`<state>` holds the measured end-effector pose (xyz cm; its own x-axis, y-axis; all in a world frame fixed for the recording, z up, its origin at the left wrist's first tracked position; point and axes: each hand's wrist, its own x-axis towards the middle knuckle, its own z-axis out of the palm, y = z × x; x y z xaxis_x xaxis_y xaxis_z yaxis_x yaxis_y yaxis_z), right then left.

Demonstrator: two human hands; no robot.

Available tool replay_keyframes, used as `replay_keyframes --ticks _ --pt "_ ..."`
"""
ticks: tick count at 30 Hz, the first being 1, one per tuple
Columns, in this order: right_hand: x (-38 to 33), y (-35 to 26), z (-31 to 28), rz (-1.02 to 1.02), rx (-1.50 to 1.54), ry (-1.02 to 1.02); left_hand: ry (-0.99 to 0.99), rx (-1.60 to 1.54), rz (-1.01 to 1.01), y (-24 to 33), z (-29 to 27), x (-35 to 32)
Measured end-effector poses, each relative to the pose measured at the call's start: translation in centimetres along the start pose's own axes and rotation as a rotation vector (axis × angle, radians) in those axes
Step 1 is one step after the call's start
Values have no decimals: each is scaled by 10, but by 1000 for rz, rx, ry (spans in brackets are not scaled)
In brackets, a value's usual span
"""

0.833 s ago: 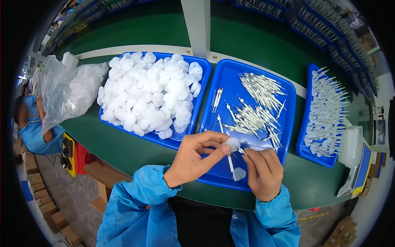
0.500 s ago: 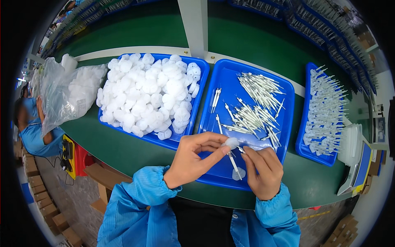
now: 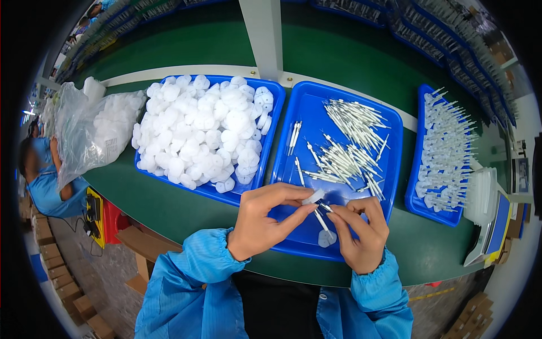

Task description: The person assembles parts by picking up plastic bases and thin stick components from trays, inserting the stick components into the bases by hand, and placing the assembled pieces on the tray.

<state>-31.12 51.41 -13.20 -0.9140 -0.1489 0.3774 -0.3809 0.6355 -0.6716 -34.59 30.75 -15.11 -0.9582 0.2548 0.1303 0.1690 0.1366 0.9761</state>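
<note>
Over the front of the middle blue tray [image 3: 307, 104], my left hand [image 3: 262, 221] pinches a translucent white disc [image 3: 314, 196] between thumb and fingers. My right hand [image 3: 362, 234] grips a thin white stick [image 3: 326, 207], its tip close to the disc; whether they touch is hard to tell. Below them in the tray lie another white stick [image 3: 320, 220] and a loose disc [image 3: 327, 238]. Farther back in the same tray are piles of white sticks [image 3: 347, 161] with thin wire-like ends.
On the left a blue tray [image 3: 275, 121] is heaped with white discs [image 3: 197, 130], beside a clear plastic bag [image 3: 113, 124] of more. At right, another blue tray [image 3: 419, 141] holds rows of sticks with discs. A co-worker [image 3: 48, 169] sits far left. A white post [image 3: 262, 39] stands behind.
The disc in my left hand has turned from nearly face-on to tilted edge-on. My right fingers and their stick have moved slightly left, closer to the disc.
</note>
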Motion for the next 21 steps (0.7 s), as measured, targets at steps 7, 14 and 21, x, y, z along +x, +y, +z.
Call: replay_keyframes --ticks 7,14,21 --pt "-2 0 3 7 -33 25 27 329 274 2 3 -2" --pt "-8 10 1 284 350 -40 -68 226 234 1 0 2" --pt "-6 2 6 143 105 25 -31 424 371 2 4 -1"
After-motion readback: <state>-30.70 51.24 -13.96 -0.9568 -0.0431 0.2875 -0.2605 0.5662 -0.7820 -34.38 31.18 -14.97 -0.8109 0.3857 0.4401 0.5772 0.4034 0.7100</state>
